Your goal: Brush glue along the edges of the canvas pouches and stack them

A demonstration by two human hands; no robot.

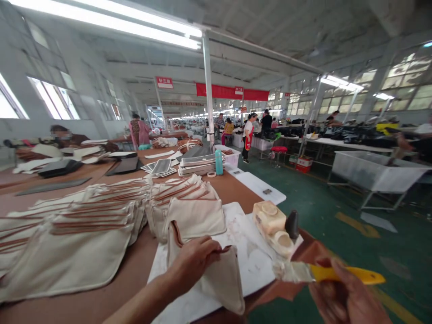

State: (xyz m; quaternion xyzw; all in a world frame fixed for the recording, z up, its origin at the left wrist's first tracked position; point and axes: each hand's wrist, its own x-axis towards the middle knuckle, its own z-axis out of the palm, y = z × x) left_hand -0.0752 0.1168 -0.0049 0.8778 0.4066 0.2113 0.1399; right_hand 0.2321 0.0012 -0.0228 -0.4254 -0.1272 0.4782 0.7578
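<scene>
My left hand (195, 261) is closed on the upper edge of a cream fabric pouch (225, 281) with a brown inside, holding it above a white board (241, 234). In my right hand (347, 288) is a paintbrush (344, 273) with a yellow handle. Its pale, caked bristles point left, past the board's right edge. Behind the brush stand a stained plastic container (268, 218), a small open cup (282, 241) and a dark cone-shaped object (292, 224). Another cream pouch (195, 215) lies just beyond my left hand.
Stacks of cream pouches (87, 252) fill the brown table's left side. Farther back are a turquoise bottle (219, 162), a tape roll (211, 174) and stacked grey panels (199, 165). A white bin (374, 173) on legs stands right; people work in the background.
</scene>
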